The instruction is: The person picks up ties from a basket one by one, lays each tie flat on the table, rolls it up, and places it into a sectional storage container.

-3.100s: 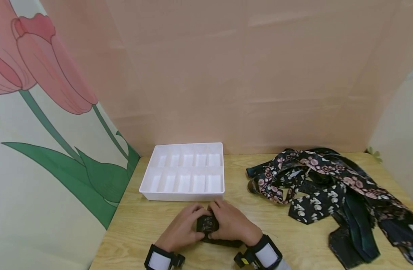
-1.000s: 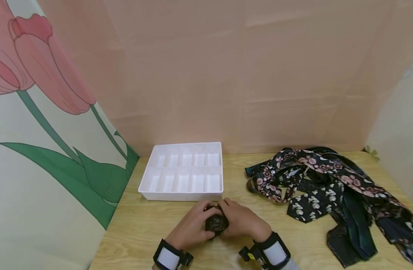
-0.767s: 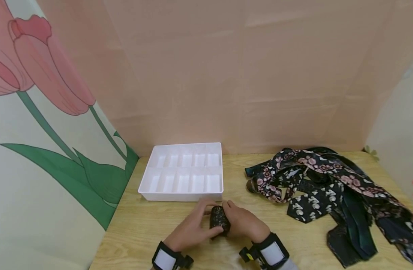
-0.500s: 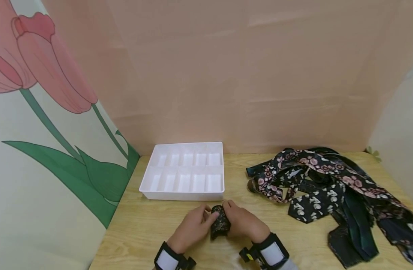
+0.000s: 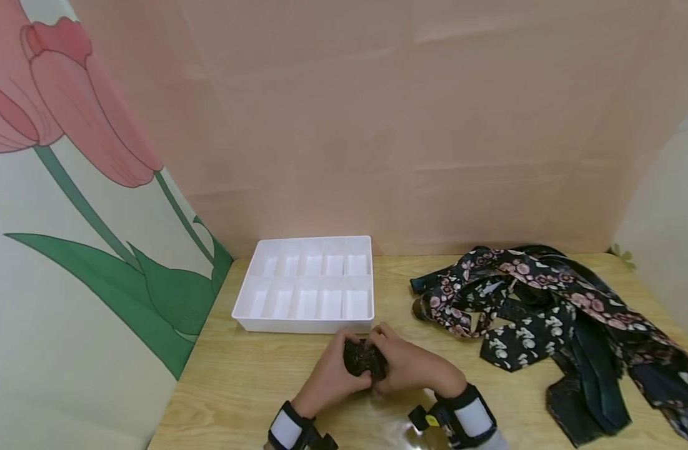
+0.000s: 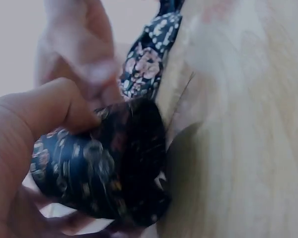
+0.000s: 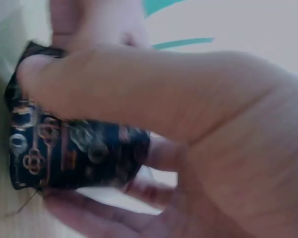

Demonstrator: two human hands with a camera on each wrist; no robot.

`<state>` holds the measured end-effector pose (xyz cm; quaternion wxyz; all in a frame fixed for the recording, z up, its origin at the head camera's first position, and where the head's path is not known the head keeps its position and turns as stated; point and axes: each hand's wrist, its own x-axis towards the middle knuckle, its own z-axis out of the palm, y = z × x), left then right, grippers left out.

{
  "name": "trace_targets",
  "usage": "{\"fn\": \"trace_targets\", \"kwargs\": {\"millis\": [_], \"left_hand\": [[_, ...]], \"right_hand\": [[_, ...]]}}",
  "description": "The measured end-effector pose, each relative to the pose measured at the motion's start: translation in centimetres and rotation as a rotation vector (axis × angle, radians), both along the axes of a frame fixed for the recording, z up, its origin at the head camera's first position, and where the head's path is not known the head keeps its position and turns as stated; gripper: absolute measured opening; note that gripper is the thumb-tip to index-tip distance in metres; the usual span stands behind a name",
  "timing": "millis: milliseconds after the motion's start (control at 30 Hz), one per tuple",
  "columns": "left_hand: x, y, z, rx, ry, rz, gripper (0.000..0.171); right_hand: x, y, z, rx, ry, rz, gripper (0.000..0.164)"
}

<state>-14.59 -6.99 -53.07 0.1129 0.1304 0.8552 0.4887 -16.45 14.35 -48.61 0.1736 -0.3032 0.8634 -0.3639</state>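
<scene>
A dark necktie (image 5: 359,357), wound into a compact roll and printed with small key shapes, is held between both hands just in front of the white tray. My left hand (image 5: 334,374) curls round its left side, thumb near and fingers beyond. From the right, my right hand (image 5: 411,364) grips it with thumb and fingers. In the left wrist view the rolled necktie (image 6: 84,163) shows a dark hollow end close to the tabletop. The right wrist view has my thumb lying across the rolled necktie (image 7: 79,153), with fingers beneath; a thin loose thread hangs from it.
The white tray (image 5: 304,327) with two rows of compartments stands behind the hands, against the brown backdrop. A tangled heap of floral and dark neckties (image 5: 526,350) lies on the right, running past the table's edge. A tulip-painted wall (image 5: 96,300) borders the left side.
The tail of necktie lying under the right hand three seconds ago is now wound in. Since half a second ago the roll has turned, and the left hand has closed round it again.
</scene>
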Motion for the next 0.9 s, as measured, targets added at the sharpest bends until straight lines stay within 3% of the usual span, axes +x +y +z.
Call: {"fn": "trace_targets", "kwargs": {"millis": [100, 200, 300, 433, 567, 767, 900], "left_hand": [[-0.1, 0.0, 0.0, 0.018, 0.067, -0.004, 0.067], [-0.4, 0.0, -0.1, 0.058, 0.126, -0.038, 0.075], [-0.8, 0.0, -0.4, 0.094, 0.168, -0.068, 0.075], [-1.1, 0.0, -1.1, 0.094, 0.179, -0.07, 0.075], [-1.1, -0.1, -1.5, 0.084, 0.142, -0.071, 0.079], [-1.1, -0.1, -1.1, 0.037, 0.144, -0.055, 0.07], [-1.1, 0.1, -0.9, 0.052, 0.163, -0.065, 0.071]], "right_hand": [[-0.4, 0.4, 0.2, -0.044, 0.06, -0.066, 0.066], [-0.7, 0.7, -0.1, -0.059, 0.118, -0.124, 0.082], [-0.9, 1.0, -0.6, -0.049, 0.154, -0.127, 0.093], [-1.3, 1.1, -1.2, -0.047, 0.128, -0.124, 0.077], [-1.5, 1.1, -1.7, -0.014, 0.092, -0.138, 0.061], [-1.5, 1.0, -2.3, 0.034, 0.181, -0.163, 0.067], [-1.6, 1.2, -2.6, 0.035, 0.247, -0.161, 0.066]]}}
